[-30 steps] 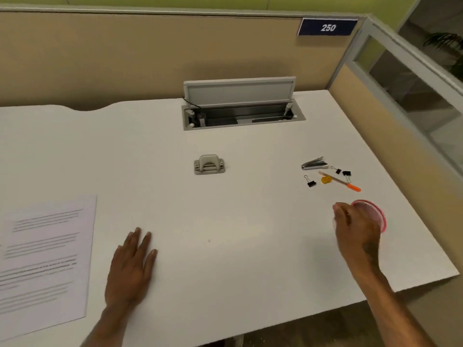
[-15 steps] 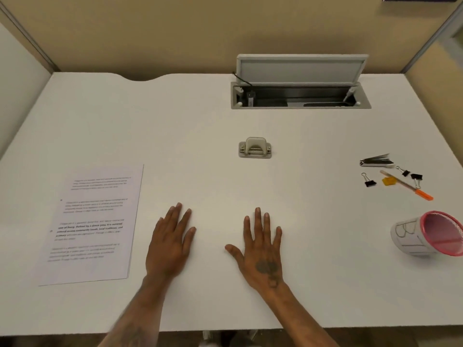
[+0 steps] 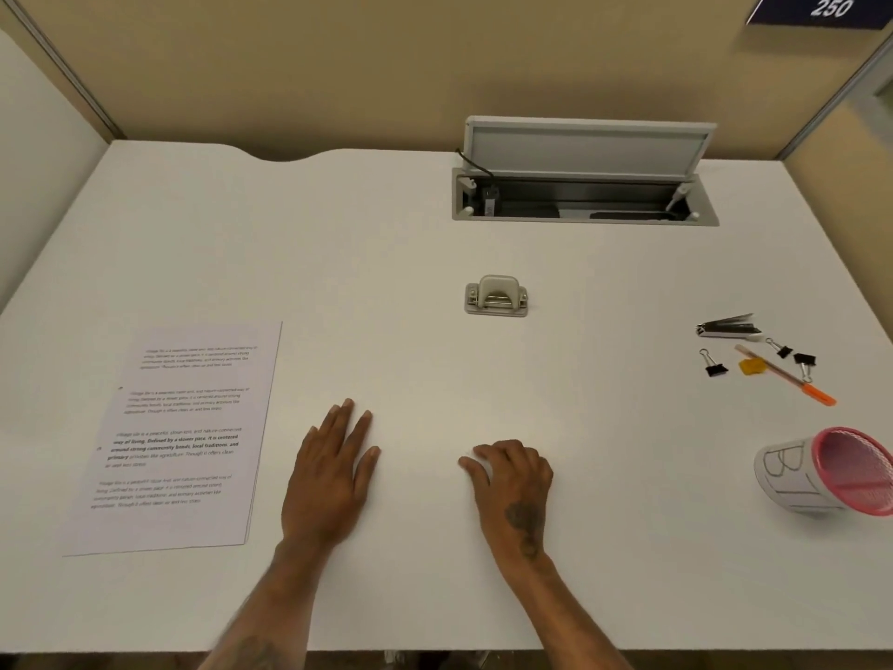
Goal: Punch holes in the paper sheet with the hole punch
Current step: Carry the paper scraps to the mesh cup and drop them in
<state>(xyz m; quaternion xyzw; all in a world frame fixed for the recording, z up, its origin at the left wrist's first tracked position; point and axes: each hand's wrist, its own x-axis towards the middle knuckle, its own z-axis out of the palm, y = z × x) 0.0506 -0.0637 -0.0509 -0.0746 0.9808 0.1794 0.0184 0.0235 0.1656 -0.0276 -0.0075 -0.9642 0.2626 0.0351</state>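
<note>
Printed white paper sheet (image 3: 174, 440) lies flat at desk left; grey metal hole punch (image 3: 496, 296) sits centre, well apart. Left hand (image 3: 328, 476) flat, spread; right hand (image 3: 512, 481) curled, empty. Bring sheet's edge squarely into punch slot.

Paper sheet (image 3: 179, 437) lies left, hole punch (image 3: 496, 296) centre, binder clips (image 3: 713, 364) right.

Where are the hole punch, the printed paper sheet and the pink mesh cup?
hole punch (image 3: 496, 296): head view, on its lever.
printed paper sheet (image 3: 179, 437): head view, mid-page, on the text.
pink mesh cup (image 3: 855, 469): head view, inside its mouth.
</note>
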